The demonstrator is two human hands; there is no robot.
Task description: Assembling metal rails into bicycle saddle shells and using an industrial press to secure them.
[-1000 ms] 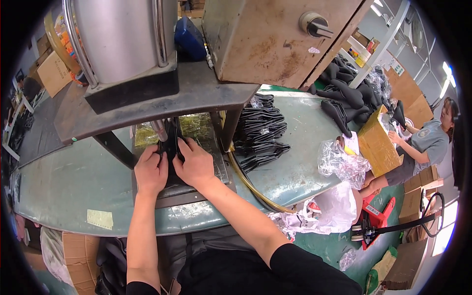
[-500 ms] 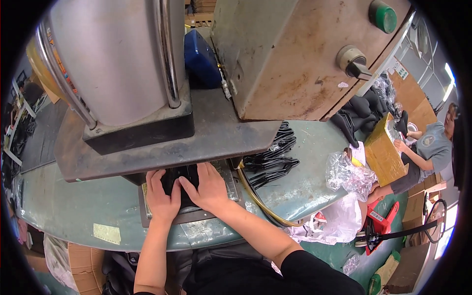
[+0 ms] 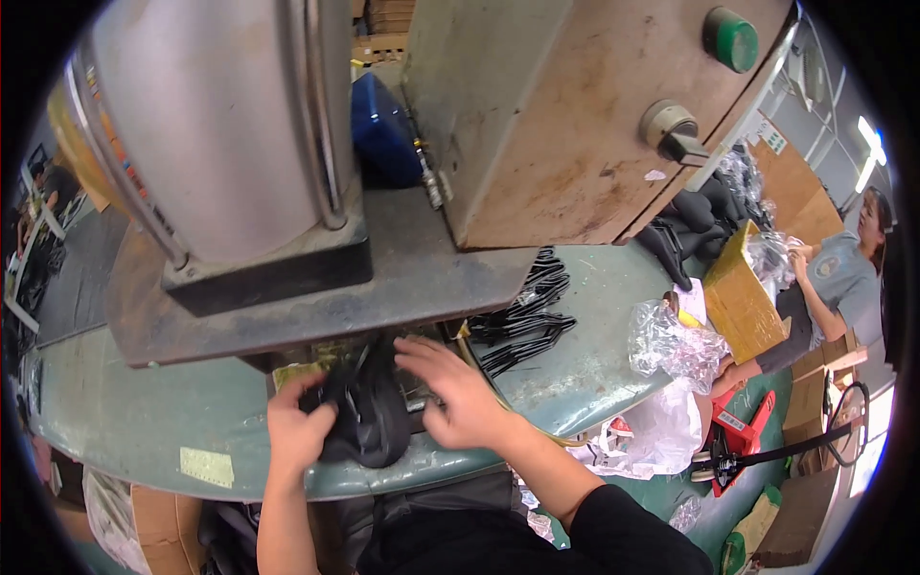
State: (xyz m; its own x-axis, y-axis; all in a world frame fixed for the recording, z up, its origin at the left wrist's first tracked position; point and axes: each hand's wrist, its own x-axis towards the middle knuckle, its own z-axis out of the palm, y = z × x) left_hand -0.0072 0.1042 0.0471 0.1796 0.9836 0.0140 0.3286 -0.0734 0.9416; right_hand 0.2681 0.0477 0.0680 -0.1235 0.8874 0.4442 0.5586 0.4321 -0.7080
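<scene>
A black padded piece that looks like a bicycle saddle is tilted at the near edge of the bench, its narrow end under the press plate. My left hand grips its left side, thumb over the top. My right hand is just to the right of it, fingers stretched out and apart, holding nothing; whether its fingertips touch the saddle I cannot tell. Above both hands hangs the dark metal plate of a press. The fixture under the plate is mostly hidden by the saddle and my hands.
Several bent black metal rods lie on the green bench to the right. A metal control box with a knob stands above. Further right are black saddles, clear plastic wrap, a carton and a seated person.
The saddle has come out from under the press toward me and tilted. My left hand now grips its side. My right hand has lifted off it and moved right, its fingers spread.
</scene>
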